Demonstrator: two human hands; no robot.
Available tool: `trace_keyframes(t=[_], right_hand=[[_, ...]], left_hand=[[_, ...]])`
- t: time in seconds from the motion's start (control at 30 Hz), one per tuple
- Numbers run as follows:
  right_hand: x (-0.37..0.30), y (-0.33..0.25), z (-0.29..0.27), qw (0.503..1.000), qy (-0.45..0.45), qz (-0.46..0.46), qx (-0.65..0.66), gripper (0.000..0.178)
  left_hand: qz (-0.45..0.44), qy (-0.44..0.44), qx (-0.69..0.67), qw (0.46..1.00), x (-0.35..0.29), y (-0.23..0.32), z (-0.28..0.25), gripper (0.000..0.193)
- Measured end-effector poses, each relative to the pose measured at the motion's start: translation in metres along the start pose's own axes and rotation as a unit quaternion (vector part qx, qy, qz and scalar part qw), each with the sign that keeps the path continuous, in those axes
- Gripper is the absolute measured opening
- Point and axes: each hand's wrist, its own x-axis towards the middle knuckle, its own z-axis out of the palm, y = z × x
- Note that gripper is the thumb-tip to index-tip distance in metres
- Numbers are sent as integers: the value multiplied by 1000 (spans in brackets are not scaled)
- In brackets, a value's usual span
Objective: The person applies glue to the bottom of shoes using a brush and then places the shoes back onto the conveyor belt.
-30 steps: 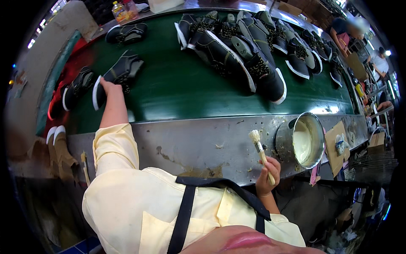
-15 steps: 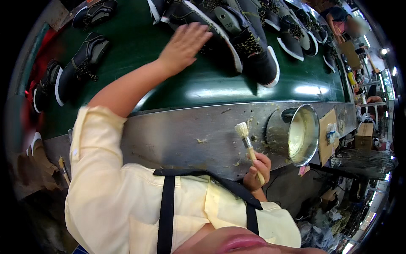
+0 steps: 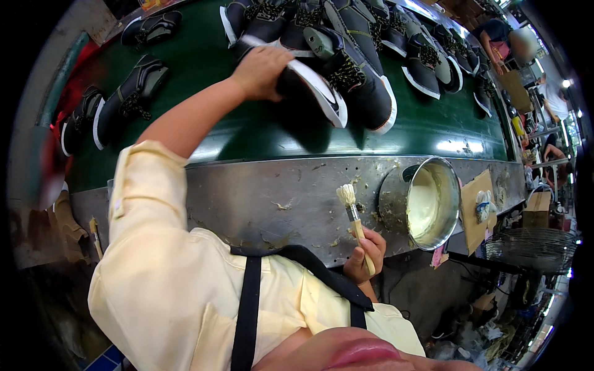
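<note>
My left hand (image 3: 263, 73) grips a black shoe with a white sole edge (image 3: 315, 91) on the green surface. That shoe is tipped, so part of its underside shows; my thumb is partly hidden. Right beside it lies another black shoe (image 3: 369, 99) with speckled laces. In my right hand (image 3: 366, 255) is a paintbrush (image 3: 354, 216) with a wooden handle, its pale bristles pointing up and away from me. To the right of the brush, a metal pot (image 3: 391, 205) leans toward me, and a creamy paste (image 3: 424, 207) coats its inside.
Several more black shoes crowd the far side of the green surface (image 3: 247, 141), and others (image 3: 129, 99) lie at the left. A stained metal ledge (image 3: 247, 198) runs along the near edge. Cardboard (image 3: 475, 216) stands right of the pot. Another person (image 3: 495, 40) is at the far right.
My left hand has gone from lying spread over the shoe to gripping it, and the shoe has tipped to show its underside. The paintbrush stays in my right hand.
</note>
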Motion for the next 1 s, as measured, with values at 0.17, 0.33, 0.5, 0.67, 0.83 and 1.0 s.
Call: trace_keyframes(t=[0.17, 0.33, 0.5, 0.67, 0.83, 1.0], right_hand=[[2, -8, -3, 1000, -8, -9, -21, 28], [-2, -2, -4, 1000, 8, -13, -9, 26], [2, 0, -3, 999, 2, -27, -20, 27], [2, -1, -1, 999, 20, -25, 1, 28], [8, -4, 2, 999, 5, -35, 4, 30], [2, -5, 3, 1000, 3, -18, -2, 30]], left_hand=[[-117, -344, -238, 901, -7, -14, -89, 85], [-143, -537, -174, 813, 15, -25, -65, 85], [-137, -330, 120, 926, 27, 5, -6, 43], [-91, -413, 20, 906, 36, 28, -17, 90], [-90, -365, 131, 917, 0, 48, -1, 112], [-73, -217, 171, 958, -30, 51, 13, 91]])
